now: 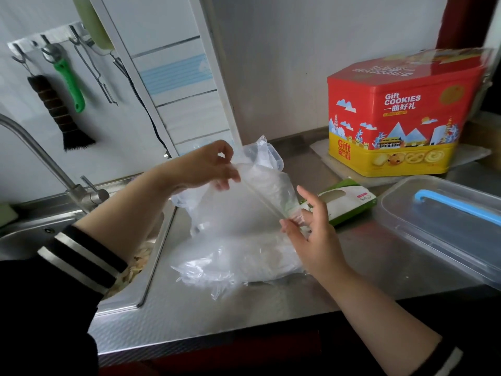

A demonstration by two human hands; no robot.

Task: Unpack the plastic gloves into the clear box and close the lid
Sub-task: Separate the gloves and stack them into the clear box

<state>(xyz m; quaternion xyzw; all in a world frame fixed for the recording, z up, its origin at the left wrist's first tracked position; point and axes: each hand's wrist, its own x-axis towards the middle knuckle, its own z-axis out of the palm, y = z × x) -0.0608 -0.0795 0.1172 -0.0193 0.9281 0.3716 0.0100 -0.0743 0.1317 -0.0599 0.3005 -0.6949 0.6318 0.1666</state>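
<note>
While the bag (244,213) is held up over the bench (217,321), entries run as follows.

Hands. Left hand (208,166) pinches the far upper corner of the bag mouth between thumb and fingers. Right hand (311,229) pinches the near corner at the thumb, other fingers spread loose. The mouth edge runs taut between the two.

Step in hand, as judged: opening the bag to get the gloves (238,264) out. Advice: keep both corners pinched and part the two film layers evenly; the film is thin and slippery, so a hard pull may tear it or spill the stack. Draw the gloves out as one bundle, not in loose sheets.

Containers and contents.
1. Bag: clear film, lower part resting on the bench; holds the gloves, a crinkled translucent wad at its bottom.
2. Clear box (268,156): behind the bag, near the wall, largely hidden; contents cannot be told.
3. Lid (444,223): clear, blue strip on it, lying on the bench at right, well apart from the box.
4. Cookie tin (401,115): red and yellow, closed, at back right.
5. Tissue pack (349,199): green and white, just right of the bag.
6. Sink (32,240): at left, scraps in it.
</note>
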